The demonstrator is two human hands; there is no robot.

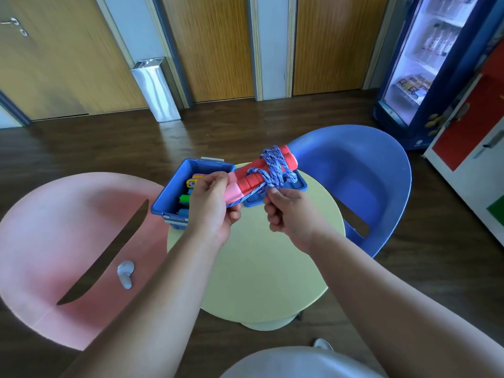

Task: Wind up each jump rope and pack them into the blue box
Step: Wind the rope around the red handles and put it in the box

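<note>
Blue-and-purple braided cord (274,170) sits in loose loops round the red-and-pink ribbed jump-rope handles (253,175). If the fingers of the right hand (286,211) slacken on the tail they pinch, I reckon the wraps could slide off. The left hand (215,205) clasps the pink end in curled fingers. The bundle juts beyond both sets of fingers, above the open blue plastic box (169,192) on the pale yellow round tabletop (259,255).

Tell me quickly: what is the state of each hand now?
Left hand: closed, holding the jump rope handles.
Right hand: closed, fingers pinching the blue rope.
</note>
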